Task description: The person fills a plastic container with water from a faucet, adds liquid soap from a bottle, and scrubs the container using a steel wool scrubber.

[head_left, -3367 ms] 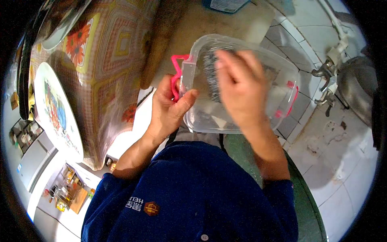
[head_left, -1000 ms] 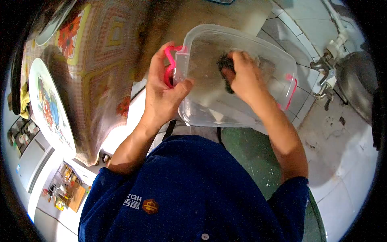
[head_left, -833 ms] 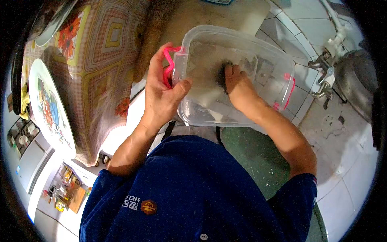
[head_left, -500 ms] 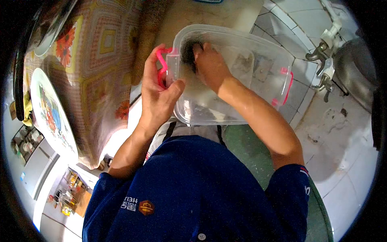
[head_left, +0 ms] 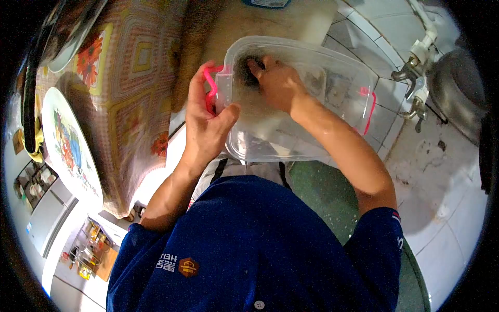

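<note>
A clear plastic box (head_left: 291, 148) with pink handles is tilted in front of my body. My left hand (head_left: 205, 125) grips its left end, thumb over the rim and fingers around the pink handle (head_left: 210, 87). Inside the box, my right hand (head_left: 280, 86) presses a dark scouring pad (head_left: 250, 72) against the inner surface near the upper left corner. The pad is partly hidden by the fingers.
Metal taps (head_left: 410, 75) stick out of the tiled wall at the right, beside a metal pan (head_left: 460, 96). At the left, an oval patterned plate (head_left: 71, 145) stands near a table with a checked, flowered cloth (head_left: 140, 104). A blue container (head_left: 267, 2) is at the top edge.
Within the box, my right hand and the dark pad have moved from the middle to the upper left corner. My left hand still holds the handle end, and the box has shifted slightly left.
</note>
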Tool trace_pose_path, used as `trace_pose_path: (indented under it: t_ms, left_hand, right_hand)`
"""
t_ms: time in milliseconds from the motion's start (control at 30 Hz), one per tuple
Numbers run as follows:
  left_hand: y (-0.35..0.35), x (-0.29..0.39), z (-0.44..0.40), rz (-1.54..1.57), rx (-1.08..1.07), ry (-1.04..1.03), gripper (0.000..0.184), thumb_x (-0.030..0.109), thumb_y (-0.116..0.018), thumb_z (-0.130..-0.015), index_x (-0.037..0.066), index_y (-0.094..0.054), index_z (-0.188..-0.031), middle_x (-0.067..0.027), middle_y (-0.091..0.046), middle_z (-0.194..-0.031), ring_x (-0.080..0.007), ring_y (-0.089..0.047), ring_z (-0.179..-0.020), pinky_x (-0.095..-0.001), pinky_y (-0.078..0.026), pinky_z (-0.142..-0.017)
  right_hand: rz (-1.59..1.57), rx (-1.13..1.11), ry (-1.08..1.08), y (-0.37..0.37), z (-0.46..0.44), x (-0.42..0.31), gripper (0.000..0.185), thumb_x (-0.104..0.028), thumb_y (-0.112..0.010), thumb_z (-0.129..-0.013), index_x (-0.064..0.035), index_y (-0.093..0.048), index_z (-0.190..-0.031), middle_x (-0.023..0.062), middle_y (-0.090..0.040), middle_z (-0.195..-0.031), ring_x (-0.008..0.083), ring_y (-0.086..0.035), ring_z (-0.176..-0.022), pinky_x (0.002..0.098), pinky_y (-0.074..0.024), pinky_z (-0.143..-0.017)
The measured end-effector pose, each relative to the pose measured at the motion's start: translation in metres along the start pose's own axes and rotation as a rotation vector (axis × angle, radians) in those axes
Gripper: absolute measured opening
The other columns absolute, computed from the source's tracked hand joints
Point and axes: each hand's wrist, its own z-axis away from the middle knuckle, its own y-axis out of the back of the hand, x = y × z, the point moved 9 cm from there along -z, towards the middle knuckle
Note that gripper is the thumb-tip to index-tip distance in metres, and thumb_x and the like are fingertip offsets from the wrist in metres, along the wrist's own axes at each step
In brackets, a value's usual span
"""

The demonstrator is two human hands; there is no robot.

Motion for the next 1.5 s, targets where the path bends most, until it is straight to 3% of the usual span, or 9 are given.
trace_pose_path:
  t_ms: [333, 567, 633, 767, 833, 1033, 1233, 1333, 1500]
  left_hand:
    - [0.0, -0.001, -0.002, 0.0, -0.002, -0.01, 0.073, -0.007, -0.06, -0.078, 0.004, -0.029, -0.144, -0.0068, -0.053, -0.119, -0.0071, -0.053, -0.081, -0.0202, -0.045, -0.067]
    - [0.002, 0.001, 0.0, -0.054, 0.024, -0.035, 0.072, -0.006, -0.06, -0.079, 0.004, -0.029, -0.143, -0.0066, -0.054, -0.116, -0.0079, -0.053, -0.081, -0.0205, -0.046, -0.069]
    - [0.001, 0.0, 0.0, -0.062, 0.012, -0.028, 0.072, -0.006, -0.06, -0.079, 0.004, -0.029, -0.143, -0.0064, -0.055, -0.115, -0.0078, -0.053, -0.081, -0.0205, -0.046, -0.069]
    - [0.001, 0.003, 0.001, -0.032, 0.048, -0.037, 0.072, -0.006, -0.059, -0.079, 0.003, -0.029, -0.144, -0.006, -0.056, -0.112, -0.007, -0.053, -0.079, -0.0207, -0.046, -0.067]
    - [0.002, 0.004, 0.001, -0.035, 0.063, -0.029, 0.072, -0.006, -0.059, -0.079, 0.003, -0.029, -0.143, -0.0059, -0.056, -0.112, -0.0067, -0.052, -0.078, -0.0205, -0.045, -0.066]
    - [0.004, 0.005, 0.001, -0.097, 0.099, -0.089, 0.071, -0.007, -0.058, -0.079, 0.002, -0.029, -0.143, -0.0077, -0.056, -0.114, -0.0064, -0.053, -0.078, -0.02, -0.045, -0.065]
    - [0.001, 0.002, 0.002, -0.021, 0.059, -0.034, 0.073, -0.008, -0.059, -0.08, 0.002, -0.027, -0.144, -0.0103, -0.055, -0.12, -0.0122, -0.058, -0.094, -0.0243, -0.049, -0.078]
    - [0.001, 0.005, 0.002, -0.059, 0.049, -0.061, 0.073, -0.009, -0.059, -0.08, 0.002, -0.027, -0.144, -0.0106, -0.055, -0.121, -0.0121, -0.058, -0.093, -0.0242, -0.049, -0.078]
    - [0.003, 0.0, 0.003, -0.027, 0.063, -0.022, 0.073, 0.001, -0.063, -0.077, 0.002, -0.033, -0.143, -0.0127, -0.05, -0.13, -0.0209, -0.054, -0.112, -0.0331, -0.045, -0.096]
  right_hand:
    - [-0.023, -0.136, 0.041, -0.032, 0.003, -0.016, 0.05, -0.014, -0.05, -0.087, -0.0123, -0.048, -0.136, 0.0219, -0.058, -0.117, 0.0365, -0.068, -0.086, 0.0463, -0.056, -0.066]
    - [0.04, -0.168, 0.316, -0.03, 0.022, -0.04, 0.045, -0.012, -0.048, -0.089, -0.0049, -0.049, -0.133, 0.0204, -0.058, -0.117, 0.0367, -0.067, -0.087, 0.0461, -0.0558, -0.067]
    - [0.024, -0.045, -0.065, -0.013, 0.001, -0.007, 0.043, -0.01, -0.047, -0.089, -0.0003, -0.049, -0.131, 0.021, -0.058, -0.115, 0.0371, -0.067, -0.088, 0.0455, -0.0557, -0.07]
    - [-0.147, -0.169, -0.271, -0.024, 0.016, 0.034, 0.043, -0.008, -0.048, -0.088, 0.0018, -0.048, -0.13, 0.023, -0.058, -0.112, 0.0384, -0.067, -0.087, 0.0449, -0.056, -0.069]
    - [0.223, -0.199, -0.187, -0.018, 0.039, 0.025, 0.043, -0.008, -0.048, -0.087, 0.0011, -0.049, -0.13, 0.0246, -0.058, -0.108, 0.0399, -0.066, -0.085, 0.0447, -0.056, -0.069]
    - [0.062, -0.095, 0.09, -0.026, 0.017, -0.03, 0.046, -0.011, -0.052, -0.086, 0.0008, -0.05, -0.13, 0.0234, -0.059, -0.108, 0.0399, -0.066, -0.085, 0.044, -0.056, -0.069]
    - [0.019, -0.214, -0.119, -0.018, 0.012, 0.01, 0.056, -0.009, -0.052, -0.086, -0.0218, -0.048, -0.14, 0.0204, -0.054, -0.12, 0.0357, -0.066, -0.091, 0.0458, -0.0552, -0.076]
    - [-0.149, -0.266, 0.221, -0.042, 0.028, -0.022, 0.054, -0.008, -0.056, -0.084, -0.0302, -0.056, -0.133, 0.0166, -0.056, -0.12, 0.0363, -0.064, -0.099, 0.0457, -0.0546, -0.079]
    - [-0.112, -0.465, 0.369, -0.033, 0.046, -0.021, 0.043, -0.013, -0.053, -0.087, -0.0326, -0.062, -0.124, 0.0131, -0.057, -0.124, 0.0364, -0.063, -0.103, 0.046, -0.0538, -0.082]
